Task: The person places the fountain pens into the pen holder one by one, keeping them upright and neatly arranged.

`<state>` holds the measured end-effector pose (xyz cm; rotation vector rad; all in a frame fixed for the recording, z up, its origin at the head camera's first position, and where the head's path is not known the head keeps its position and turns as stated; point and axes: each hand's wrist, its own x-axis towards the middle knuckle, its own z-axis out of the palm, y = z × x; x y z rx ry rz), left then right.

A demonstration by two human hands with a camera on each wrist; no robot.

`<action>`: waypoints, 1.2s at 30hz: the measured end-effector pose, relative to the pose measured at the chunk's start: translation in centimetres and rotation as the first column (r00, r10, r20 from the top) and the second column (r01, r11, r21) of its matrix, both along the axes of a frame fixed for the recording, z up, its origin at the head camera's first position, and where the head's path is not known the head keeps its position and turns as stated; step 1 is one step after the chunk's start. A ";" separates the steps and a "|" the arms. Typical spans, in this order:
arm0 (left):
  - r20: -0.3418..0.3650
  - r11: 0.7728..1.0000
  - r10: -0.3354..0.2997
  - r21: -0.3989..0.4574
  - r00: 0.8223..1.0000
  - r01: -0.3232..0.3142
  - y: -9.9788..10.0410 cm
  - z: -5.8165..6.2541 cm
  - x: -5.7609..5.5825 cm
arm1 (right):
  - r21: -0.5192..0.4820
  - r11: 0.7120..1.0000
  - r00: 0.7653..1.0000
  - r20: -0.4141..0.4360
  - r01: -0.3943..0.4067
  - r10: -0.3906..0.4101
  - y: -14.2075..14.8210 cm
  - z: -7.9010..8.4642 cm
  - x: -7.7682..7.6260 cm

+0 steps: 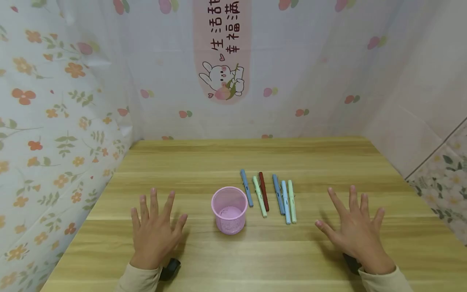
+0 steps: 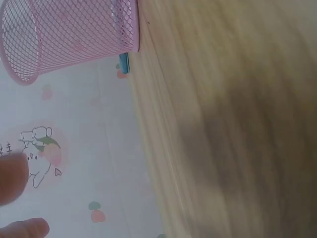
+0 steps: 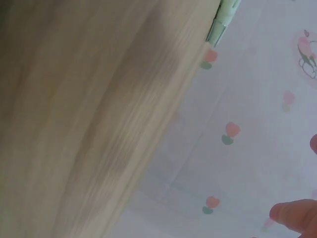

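My left hand [image 1: 155, 231] is spread, palm down, to the left of a pink mesh pen cup [image 1: 230, 227], and holds nothing. The cup stands upright with nothing inside it. Right of the cup lie several pens: a blue pen [image 1: 247, 188], a light green pen [image 1: 260, 196], a dark red pen [image 1: 264, 192], another blue pen [image 1: 278, 194], a light blue pen [image 1: 285, 202] and another light green pen [image 1: 292, 202]. Further right, my right hand [image 1: 354, 231] is also spread with fingers apart, nothing in it. In the left wrist view the mesh cup [image 2: 79, 34] shows beside fingertips.
All of this is on a wood-grain table [image 1: 204, 259]. A white curtain [image 1: 160, 113] with fruit prints and a rabbit picture hangs behind the far edge. Floral cloth [image 1: 54, 162] covers the left side. Each wrist wears a black device [image 1: 170, 269].
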<state>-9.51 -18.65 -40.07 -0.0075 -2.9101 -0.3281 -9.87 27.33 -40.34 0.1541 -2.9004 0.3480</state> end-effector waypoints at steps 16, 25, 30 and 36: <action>-0.152 0.986 -0.168 -0.028 0.974 0.166 -0.1 -0.1 -0.4 | -0.205 0.963 0.976 0.090 -0.176 0.197 0.9 0.0 -1.3; -0.066 0.856 -0.354 0.379 0.933 0.351 0.5 -0.5 -2.3 | -0.370 0.914 0.961 0.146 -0.166 0.234 1.1 1.0 -3.6; -0.050 0.758 -0.395 0.546 0.917 0.357 1.4 -1.0 -2.8 | -0.497 0.859 0.952 0.187 -0.121 0.242 0.9 1.0 -4.9; -0.056 0.704 -0.440 0.598 0.896 0.384 2.5 -1.0 -3.3 | -0.566 0.821 0.928 0.257 -0.083 0.270 0.8 0.9 -6.7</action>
